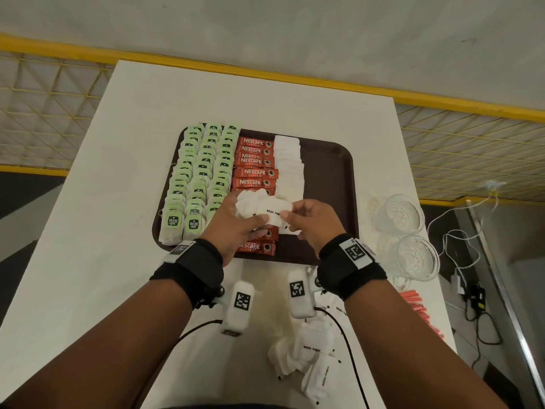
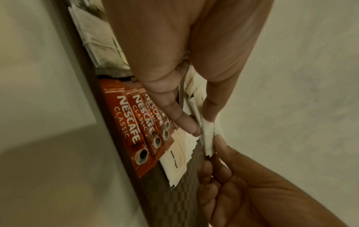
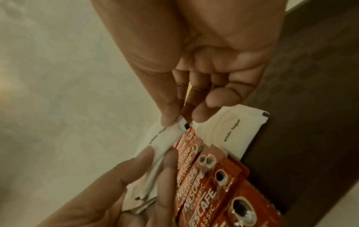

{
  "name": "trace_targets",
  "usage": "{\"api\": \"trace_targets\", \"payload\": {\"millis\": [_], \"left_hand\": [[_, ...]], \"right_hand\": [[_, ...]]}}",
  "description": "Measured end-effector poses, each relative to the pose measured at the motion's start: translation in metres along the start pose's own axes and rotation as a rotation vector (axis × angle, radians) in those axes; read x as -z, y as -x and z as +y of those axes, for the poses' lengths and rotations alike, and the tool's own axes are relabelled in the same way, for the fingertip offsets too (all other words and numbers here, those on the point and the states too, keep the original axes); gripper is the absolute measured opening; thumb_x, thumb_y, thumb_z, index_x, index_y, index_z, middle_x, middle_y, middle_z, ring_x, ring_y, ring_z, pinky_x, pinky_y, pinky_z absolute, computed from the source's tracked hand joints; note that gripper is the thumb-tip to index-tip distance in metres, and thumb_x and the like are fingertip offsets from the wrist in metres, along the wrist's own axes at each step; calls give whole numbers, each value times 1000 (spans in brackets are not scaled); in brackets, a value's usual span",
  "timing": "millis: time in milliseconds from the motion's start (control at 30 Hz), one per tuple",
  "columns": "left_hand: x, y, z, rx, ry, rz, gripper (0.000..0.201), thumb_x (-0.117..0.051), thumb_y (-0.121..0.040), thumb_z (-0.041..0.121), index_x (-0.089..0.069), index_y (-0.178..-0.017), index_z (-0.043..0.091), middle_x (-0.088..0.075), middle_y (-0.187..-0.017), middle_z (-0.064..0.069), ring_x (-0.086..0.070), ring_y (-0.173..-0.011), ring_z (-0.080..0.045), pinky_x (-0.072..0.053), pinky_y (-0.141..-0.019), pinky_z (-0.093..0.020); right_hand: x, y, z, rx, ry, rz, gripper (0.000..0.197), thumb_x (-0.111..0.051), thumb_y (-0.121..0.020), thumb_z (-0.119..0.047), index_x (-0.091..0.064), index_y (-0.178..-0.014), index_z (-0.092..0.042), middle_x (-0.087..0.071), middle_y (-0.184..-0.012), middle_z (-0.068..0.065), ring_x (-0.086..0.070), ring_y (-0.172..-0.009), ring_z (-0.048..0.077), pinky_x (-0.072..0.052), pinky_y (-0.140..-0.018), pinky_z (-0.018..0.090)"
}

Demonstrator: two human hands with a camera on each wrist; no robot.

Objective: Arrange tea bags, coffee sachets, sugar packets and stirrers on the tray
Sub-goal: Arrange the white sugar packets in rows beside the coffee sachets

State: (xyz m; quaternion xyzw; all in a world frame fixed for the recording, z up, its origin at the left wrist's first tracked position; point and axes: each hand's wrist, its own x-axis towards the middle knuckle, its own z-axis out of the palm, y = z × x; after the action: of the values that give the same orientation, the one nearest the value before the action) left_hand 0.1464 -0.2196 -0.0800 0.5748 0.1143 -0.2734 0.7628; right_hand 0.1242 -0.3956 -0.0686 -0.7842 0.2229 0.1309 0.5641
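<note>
Hands [image 1: 265, 222] hide near coffee sachets [image 1: 256, 231].

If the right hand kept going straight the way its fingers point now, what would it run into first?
Most likely the left hand: the right hand points leftward, already pinching the sugar packet both hold. Depth unclear.

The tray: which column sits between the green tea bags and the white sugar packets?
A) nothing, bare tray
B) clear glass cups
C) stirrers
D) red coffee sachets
D: on the tray, red coffee sachets run between the green tea bags and the white sugar packets.
</note>
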Motion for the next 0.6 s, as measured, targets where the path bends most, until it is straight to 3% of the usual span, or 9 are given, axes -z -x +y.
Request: {"api": "trace_targets", "payload": {"millis": [167, 367, 500, 600], "left_hand": [[5, 1, 0, 32, 56, 32, 48, -58, -94, 0, -42, -135, 17, -60, -126, -12, -72, -97, -31, -61, -78, -36], [14, 2, 2, 36, 50, 59, 48, -56, -96, 2, -37, -138, 16, -58, -121, -11, -72, -96, -33, -60, -81, -38], [15, 4, 2, 42, 32, 52, 42, -51, -98, 2, -38, -135, 16, -58, -119, -12, -72, -95, -36, -60, -82, -38], [16, 6, 1, 71, 40, 37, 38, -46, -98, 1, -43, -133, 16, -60, -118, -15, -71, -94, -36, -59, -85, -42]], "right_hand": [[14, 1, 16, -22, -41, 94, 13, -71, -88, -22, -66, -95, -13, -71, -86, 5, -62, -67, 8, -51, -58, 23], [26, -7, 38, -99, 200, 62, 14, -74, -86, -23, -64, -94, -16, -69, -85, 4, -59, -62, 10, -46, -58, 20], [17, -15, 43, -108, 327, 95, 16, -76, -83, -25, -60, -85, -23, -67, -83, -1, -64, -76, 15, -56, -79, 32], [11, -19, 44, -116, 354, 129, 19, -77, -81, -29, -59, -81, -24, -66, -84, -1, -65, -81, 18, -57, -80, 36]]}}
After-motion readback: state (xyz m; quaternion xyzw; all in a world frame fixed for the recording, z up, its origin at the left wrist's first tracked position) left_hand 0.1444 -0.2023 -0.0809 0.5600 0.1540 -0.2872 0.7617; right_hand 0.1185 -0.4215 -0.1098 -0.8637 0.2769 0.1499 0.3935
